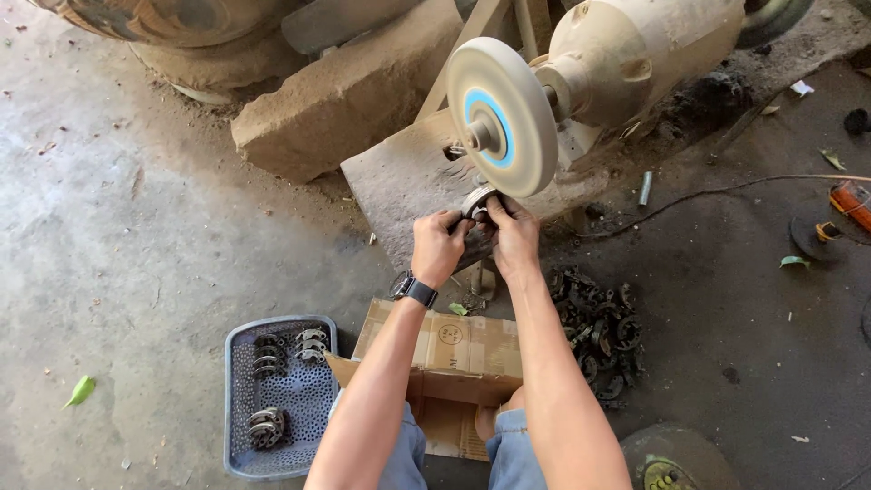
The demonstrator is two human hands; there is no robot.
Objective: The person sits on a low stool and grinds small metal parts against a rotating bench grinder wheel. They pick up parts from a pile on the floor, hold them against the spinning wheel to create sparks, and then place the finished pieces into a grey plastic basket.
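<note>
From the head view, we're holding a small round metal part (pixel 478 201) up against the lower edge of the buffing wheel (pixel 502 116), so we're guessing this is the polishing step. Our left hand (pixel 438 247) is wrapped tight on its near-left side, and our right hand (pixel 513 238) is pinching it from the right, thumbs nearly touching. Both arms are stretching forward, wrists slightly up, with a watch (pixel 415 289) on the left one. Below our left elbow a grey basket (pixel 238 399) is holding shinier pieces; a dark pile (pixel 599 331) is sitting right of our right forearm. Next move probably needs steady pressure and slow turning.
</note>
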